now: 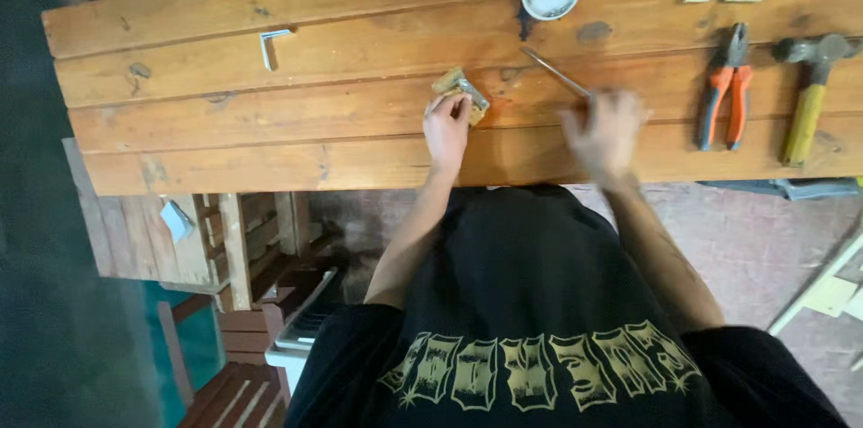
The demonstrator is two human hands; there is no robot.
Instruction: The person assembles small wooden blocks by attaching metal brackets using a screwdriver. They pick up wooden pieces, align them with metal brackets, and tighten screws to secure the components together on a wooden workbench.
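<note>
While a small wooden block (461,93) is pinned on the tabletop (270,122) by the left hand (447,127), fingers closed on it, the right hand (606,129) is blurred beside a thin metal rod (555,73); its grip cannot be told. Pliers (726,86) and hammer (809,91) lie rightward.

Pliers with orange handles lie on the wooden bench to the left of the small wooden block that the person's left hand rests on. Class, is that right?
Not quite. The head view shows the pliers on the wooden bench to the right of the small wooden block, not the left, near the hammer. The left hand does rest on the block.
</note>
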